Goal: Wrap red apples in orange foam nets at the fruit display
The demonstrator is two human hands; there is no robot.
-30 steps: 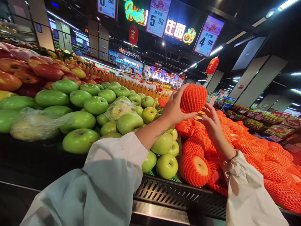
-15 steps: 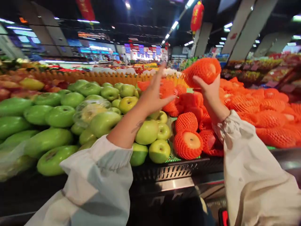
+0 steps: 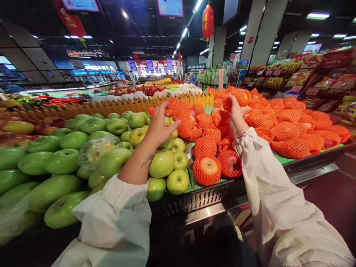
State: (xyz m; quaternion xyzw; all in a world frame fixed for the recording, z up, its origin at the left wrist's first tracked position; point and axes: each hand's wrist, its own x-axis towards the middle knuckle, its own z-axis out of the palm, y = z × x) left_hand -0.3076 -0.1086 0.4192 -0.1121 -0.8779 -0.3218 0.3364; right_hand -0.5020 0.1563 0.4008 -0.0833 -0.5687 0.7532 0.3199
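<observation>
My left hand hovers over the green apples, thumb and fingers spread, holding nothing. Just beyond its fingers lie orange foam-netted fruits. My right hand is at the heap of netted fruits on the right, its thumb and fingers apart. A netted fruit lies right behind its fingers; whether they touch it I cannot tell. Nearest the front edge sits a netted apple with its bare yellowish top showing. Another netted apple, with a reddish patch, lies below my right wrist.
Large green fruits fill the left side, with a plastic-wrapped fruit among them. A black slatted crate edge and metal rail border the front. A low yellow picket fence runs behind. Packaged goods stand on shelves at right.
My right hand, which held a netted fruit raised above the heap, has lowered to the heap and its fingers have loosened. My left hand stays spread over the apples. The view has tilted up.
</observation>
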